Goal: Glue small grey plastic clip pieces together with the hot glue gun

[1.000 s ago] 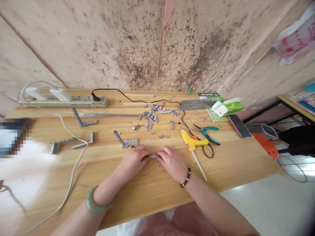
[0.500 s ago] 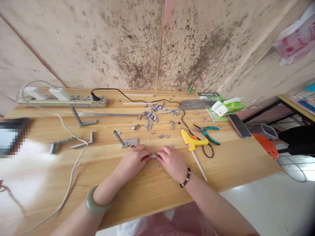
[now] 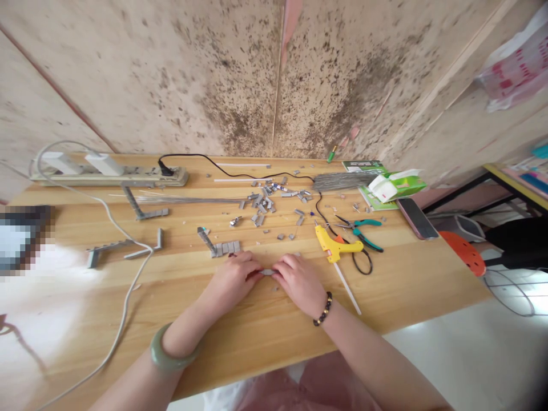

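Between my two hands, low over the wooden table [image 3: 180, 308], is a small grey block piece [image 3: 268, 272]. My left hand [image 3: 237, 275] pinches its left end with closed fingers. The right end is gripped by my right hand [image 3: 297, 279], also closed; the fingertips hide much of the piece. Just beyond my left hand stands an L-shaped grey block assembly [image 3: 220, 248], one arm raised and the other flat. A small grey scrap [image 3: 274, 289] lies on the table between my wrists. Farther back is a pile of loose grey blocks [image 3: 261, 205].
Right of my hands lie a yellow hot glue gun [image 3: 336, 244] with a white glue stick and teal-handled pliers [image 3: 363, 231]. A phone [image 3: 417, 218] rests at the right edge. Other grey assemblies [image 3: 143, 208], a white cable [image 3: 124, 311] and a power strip [image 3: 141, 174] occupy the left.
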Tool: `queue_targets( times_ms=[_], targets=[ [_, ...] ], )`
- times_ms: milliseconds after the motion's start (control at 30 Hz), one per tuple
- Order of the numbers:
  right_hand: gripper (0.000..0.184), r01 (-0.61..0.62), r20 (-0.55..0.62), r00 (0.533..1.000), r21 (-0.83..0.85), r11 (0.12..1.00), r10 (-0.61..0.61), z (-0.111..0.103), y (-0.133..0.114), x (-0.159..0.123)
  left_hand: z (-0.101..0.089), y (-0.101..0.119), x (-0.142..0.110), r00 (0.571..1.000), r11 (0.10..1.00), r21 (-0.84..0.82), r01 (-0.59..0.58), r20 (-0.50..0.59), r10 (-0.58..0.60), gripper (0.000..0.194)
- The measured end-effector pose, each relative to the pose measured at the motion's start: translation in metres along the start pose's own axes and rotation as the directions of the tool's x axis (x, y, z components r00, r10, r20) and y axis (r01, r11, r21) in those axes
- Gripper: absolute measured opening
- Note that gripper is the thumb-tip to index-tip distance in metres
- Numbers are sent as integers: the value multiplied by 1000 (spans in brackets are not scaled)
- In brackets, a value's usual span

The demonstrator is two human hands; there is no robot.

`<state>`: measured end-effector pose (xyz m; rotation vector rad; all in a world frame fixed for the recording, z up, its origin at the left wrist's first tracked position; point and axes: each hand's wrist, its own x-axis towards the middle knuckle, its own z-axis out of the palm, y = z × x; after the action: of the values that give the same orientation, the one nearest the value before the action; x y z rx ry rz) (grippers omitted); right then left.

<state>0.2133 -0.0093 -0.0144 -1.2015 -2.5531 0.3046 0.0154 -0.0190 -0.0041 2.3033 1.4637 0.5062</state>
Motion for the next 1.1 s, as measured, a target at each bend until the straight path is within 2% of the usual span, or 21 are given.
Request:
queue_targets(
  times_ms=[233, 567, 900, 1100],
  targets=[
    [7, -13, -25, 1000, 68, 998, 15, 0, 0, -1, -2, 2, 2, 1000, 1000, 10, 14, 20, -14, 12],
    [27, -66, -4, 998, 272, 960, 69, -4, 3, -4, -3, 0, 1, 1000, 999, -46, 3, -23, -4, 19],
    [27, -74, 3, 997, 378, 923, 79, -2, 7, -6, -13, -2, 0, 999, 996, -87, -17, 28, 19, 10],
    [25, -73, 8, 997, 374, 925, 76, -3, 7, -6, -12, -1, 0, 1000, 998, -63, -14, 18, 15, 11]
  ],
)
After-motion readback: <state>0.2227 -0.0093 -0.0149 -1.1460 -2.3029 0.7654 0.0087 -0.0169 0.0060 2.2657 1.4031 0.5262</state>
